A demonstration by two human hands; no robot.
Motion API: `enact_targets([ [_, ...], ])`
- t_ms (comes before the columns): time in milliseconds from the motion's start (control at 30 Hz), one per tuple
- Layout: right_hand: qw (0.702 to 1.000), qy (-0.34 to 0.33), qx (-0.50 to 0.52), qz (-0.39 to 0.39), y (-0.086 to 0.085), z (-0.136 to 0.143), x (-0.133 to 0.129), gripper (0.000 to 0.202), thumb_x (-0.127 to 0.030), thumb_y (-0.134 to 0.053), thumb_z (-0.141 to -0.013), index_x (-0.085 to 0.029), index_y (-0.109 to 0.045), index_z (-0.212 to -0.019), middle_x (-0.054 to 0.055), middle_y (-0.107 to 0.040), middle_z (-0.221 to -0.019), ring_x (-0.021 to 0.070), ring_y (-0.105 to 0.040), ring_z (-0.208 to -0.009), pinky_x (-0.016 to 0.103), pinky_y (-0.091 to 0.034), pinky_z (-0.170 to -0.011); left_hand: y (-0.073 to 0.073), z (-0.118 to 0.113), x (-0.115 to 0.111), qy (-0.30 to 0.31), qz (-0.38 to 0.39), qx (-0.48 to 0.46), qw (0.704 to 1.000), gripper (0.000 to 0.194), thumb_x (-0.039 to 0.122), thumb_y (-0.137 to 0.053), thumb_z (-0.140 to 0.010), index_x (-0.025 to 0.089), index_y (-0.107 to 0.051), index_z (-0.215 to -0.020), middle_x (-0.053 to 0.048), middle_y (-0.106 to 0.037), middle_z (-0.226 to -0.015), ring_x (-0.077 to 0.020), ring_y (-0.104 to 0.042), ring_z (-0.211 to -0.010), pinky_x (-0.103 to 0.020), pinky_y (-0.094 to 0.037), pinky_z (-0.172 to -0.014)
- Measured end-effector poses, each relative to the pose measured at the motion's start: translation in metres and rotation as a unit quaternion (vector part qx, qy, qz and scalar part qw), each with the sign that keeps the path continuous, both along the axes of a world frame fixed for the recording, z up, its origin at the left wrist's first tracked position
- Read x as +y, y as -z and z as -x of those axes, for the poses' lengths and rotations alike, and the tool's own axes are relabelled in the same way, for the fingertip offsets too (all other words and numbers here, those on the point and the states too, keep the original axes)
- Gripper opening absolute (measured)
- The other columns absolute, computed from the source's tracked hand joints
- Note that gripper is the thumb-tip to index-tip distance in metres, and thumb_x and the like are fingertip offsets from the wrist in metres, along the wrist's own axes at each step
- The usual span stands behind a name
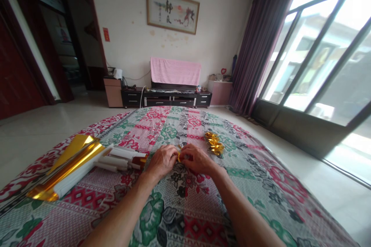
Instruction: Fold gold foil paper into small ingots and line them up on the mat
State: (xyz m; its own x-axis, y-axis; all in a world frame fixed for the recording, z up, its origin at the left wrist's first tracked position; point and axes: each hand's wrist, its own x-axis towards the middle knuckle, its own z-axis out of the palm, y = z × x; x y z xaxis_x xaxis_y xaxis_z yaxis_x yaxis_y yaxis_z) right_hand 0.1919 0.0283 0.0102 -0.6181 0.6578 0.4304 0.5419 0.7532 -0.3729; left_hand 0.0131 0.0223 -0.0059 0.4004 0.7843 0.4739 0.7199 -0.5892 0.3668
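My left hand (164, 160) and my right hand (197, 159) meet over the middle of the patterned cloth, fingers closed. Between their fingertips shows a small piece of gold foil paper (179, 157), mostly hidden by the fingers. To the right of my right hand lie several crumpled-looking gold foil pieces (215, 144) in a short row. Left of my left hand are white paper rolls (114, 161), one with a gold-brown end. Beyond them lies a larger roll of shiny gold foil paper (77, 166), with a flat gold sheet (71, 150) partly under it.
The floral cloth (162, 216) covers the broad rounded surface before me. Across the tiled floor stands a low black cabinet (158, 102), with a pink cloth (175, 71) draped over something on it. Large windows (315, 54) and a dark purple curtain (255, 42) are on the right.
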Motion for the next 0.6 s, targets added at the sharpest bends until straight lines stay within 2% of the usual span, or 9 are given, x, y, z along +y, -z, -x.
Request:
enact_targets([
  [333, 1.0, -0.009, 0.009, 0.028, -0.0036, -0.0021, -0.0006, 0.012, -0.01, -0.058, -0.074, -0.017, -0.067, -0.076, 0.003, -0.063, -0.088, 0.0128, -0.056, -0.085, 0.026, -0.042, -0.079, 0.0027, 0.0029, 0.0028, 0.008, 0.001, -0.023, 1.0, 0.018, 0.009, -0.051, -0.074, 0.02, -0.064, -0.08, -0.002, -0.063, -0.093, -0.0164, -0.054, -0.093, -0.031, -0.041, -0.088],
  [600, 0.999, 0.002, 0.014, 0.032, -0.0057, 0.0, -0.003, 0.009, -0.013, -0.062, -0.073, -0.018, -0.067, -0.078, 0.002, -0.063, -0.091, 0.0131, -0.056, -0.087, 0.026, -0.042, -0.081, 0.0048, 0.0007, 0.0043, -0.008, 0.001, -0.031, 0.999, 0.011, 0.017, -0.052, -0.078, 0.019, -0.063, -0.079, -0.003, -0.063, -0.088, -0.0164, -0.055, -0.091, -0.032, -0.042, -0.086],
])
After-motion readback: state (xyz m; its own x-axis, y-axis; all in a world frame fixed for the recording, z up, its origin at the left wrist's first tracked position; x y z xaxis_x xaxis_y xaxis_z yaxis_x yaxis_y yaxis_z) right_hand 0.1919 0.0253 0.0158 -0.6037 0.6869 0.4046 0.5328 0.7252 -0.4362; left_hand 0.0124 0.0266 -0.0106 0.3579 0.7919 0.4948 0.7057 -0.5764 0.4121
